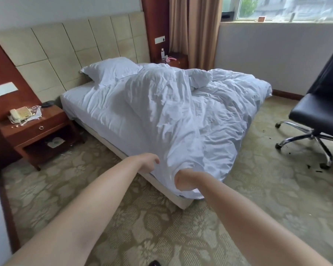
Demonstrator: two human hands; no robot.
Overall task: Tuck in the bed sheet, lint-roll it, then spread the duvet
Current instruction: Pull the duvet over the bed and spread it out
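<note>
Duvet (181, 112) lay rumpled across the bed (96, 120); at its near corner we had our left hand (149, 162) and right hand (183, 179), each grip curled tight into white cloth.

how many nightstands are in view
2. One nightstand stands left of the bed, with a phone on top. The other is by the curtain on the bed's far side, partly hidden behind the duvet.
</note>
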